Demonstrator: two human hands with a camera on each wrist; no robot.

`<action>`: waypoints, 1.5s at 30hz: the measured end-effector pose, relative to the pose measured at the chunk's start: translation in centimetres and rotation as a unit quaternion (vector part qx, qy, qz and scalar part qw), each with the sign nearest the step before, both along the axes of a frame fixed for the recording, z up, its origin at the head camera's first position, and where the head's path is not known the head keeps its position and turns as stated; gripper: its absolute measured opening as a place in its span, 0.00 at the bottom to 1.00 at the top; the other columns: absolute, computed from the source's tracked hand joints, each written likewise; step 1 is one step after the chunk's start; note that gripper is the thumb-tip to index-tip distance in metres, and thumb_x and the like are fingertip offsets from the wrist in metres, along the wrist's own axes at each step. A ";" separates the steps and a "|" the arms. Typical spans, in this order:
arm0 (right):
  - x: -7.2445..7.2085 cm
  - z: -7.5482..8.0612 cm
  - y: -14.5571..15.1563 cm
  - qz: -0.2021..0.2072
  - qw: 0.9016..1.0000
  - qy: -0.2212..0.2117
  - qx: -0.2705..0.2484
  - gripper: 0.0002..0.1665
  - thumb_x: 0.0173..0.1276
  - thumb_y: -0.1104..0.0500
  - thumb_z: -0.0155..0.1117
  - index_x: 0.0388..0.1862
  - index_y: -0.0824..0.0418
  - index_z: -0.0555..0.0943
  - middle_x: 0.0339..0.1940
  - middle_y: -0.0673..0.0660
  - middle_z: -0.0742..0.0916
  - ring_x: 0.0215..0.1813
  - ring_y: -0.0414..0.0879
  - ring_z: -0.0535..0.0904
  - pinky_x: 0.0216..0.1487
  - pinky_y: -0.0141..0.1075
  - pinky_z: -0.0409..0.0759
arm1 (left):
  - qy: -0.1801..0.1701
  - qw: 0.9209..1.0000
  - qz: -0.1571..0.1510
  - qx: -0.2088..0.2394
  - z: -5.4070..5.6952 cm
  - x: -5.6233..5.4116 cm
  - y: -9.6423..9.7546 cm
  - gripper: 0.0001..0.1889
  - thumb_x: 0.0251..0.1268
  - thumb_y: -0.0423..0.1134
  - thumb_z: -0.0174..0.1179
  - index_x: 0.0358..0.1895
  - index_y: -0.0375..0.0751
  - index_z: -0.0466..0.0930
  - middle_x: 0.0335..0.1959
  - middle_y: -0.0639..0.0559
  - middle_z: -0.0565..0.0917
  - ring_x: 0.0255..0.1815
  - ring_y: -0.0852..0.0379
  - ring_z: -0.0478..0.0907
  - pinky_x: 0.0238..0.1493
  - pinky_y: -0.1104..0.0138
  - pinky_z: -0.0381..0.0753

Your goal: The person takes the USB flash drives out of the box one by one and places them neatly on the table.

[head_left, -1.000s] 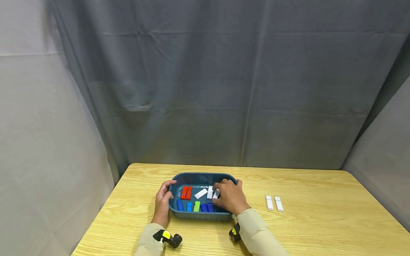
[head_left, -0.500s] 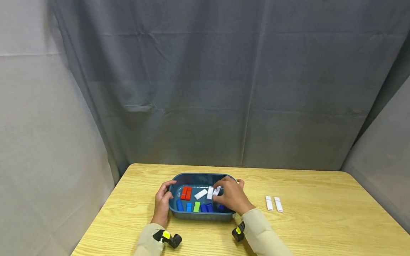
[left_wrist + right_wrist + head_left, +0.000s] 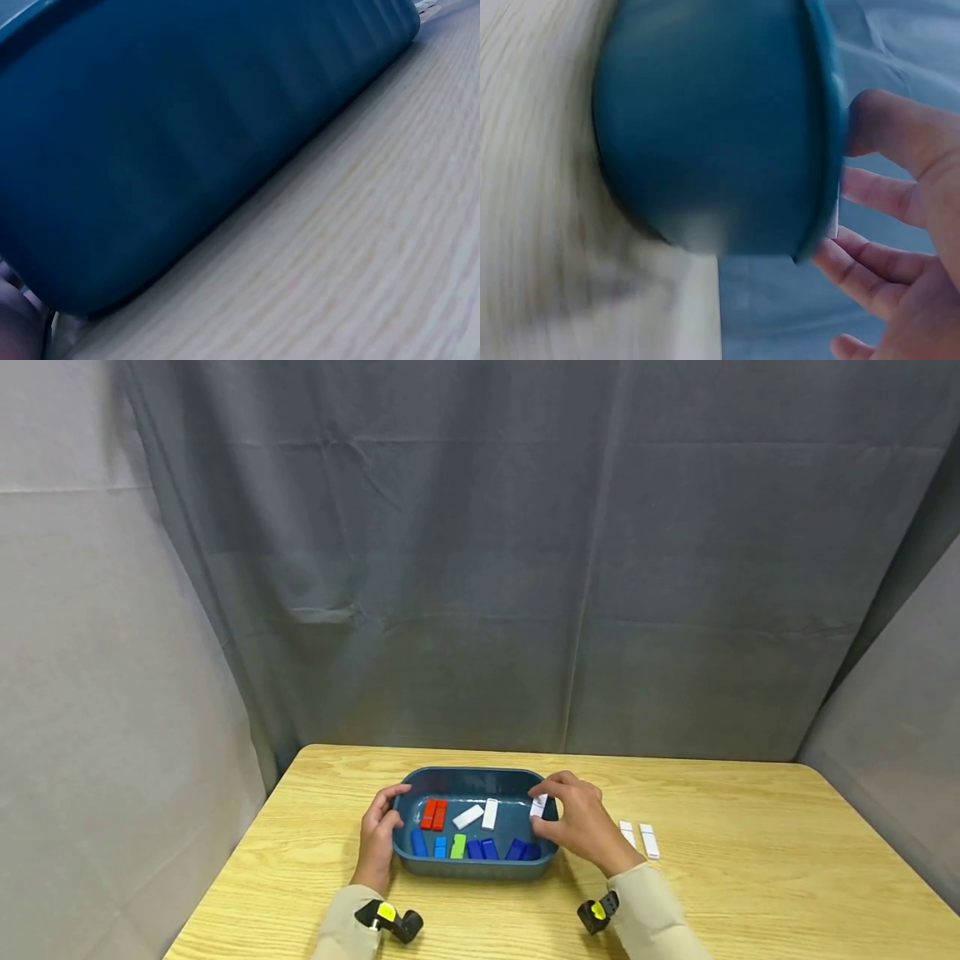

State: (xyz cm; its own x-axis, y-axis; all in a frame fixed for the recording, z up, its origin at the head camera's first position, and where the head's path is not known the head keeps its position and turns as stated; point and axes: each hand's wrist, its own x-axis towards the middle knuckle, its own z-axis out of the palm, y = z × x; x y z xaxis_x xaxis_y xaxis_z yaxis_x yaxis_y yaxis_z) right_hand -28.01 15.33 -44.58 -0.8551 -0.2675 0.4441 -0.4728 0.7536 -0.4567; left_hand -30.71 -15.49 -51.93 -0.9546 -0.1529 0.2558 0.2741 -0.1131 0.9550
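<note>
Tub (image 3: 474,866) on table (image 3: 757,852). Left hand (image 3: 377,835) clamped on tub's left end, thumb and fingers at the edge. Right hand (image 3: 583,817) at right end, thumb and fingertips pinching held stick (image 3: 538,806), white; head view puts it just inside the edge, can't tell if it touches. In tub: red sticks (image 3: 439,816) side by side at back left, loose whites (image 3: 490,814) mid, one slanted. Front, left to right: blue stick (image 3: 419,842), light-blue stick (image 3: 440,847), green stick (image 3: 458,847), four dark-blue sticks (image 3: 489,849). White pair (image 3: 649,842) on table, right of tub, partly behind right hand.
</note>
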 end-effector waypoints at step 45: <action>1.3 -1.7 8.3 -0.064 0.979 -0.177 0.077 0.32 0.49 0.59 0.77 0.56 0.56 0.80 0.51 0.58 0.85 0.53 0.60 0.78 0.55 0.73 0.42 | 0.020 1.000 0.001 -0.004 0.4 1.1 -1.4 0.28 0.44 0.19 0.41 0.54 0.26 0.74 0.59 0.37 0.75 0.64 0.51 0.66 0.59 0.61 0.60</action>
State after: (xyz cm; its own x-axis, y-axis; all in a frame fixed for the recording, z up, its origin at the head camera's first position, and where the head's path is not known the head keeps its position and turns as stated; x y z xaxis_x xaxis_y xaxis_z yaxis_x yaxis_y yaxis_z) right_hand -26.73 23.64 -46.29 -0.9791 -0.1882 0.0771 -0.2026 0.8690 -0.4514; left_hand -29.60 -16.85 -51.53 -0.9434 -0.1525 0.2944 0.3116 -0.1044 0.9445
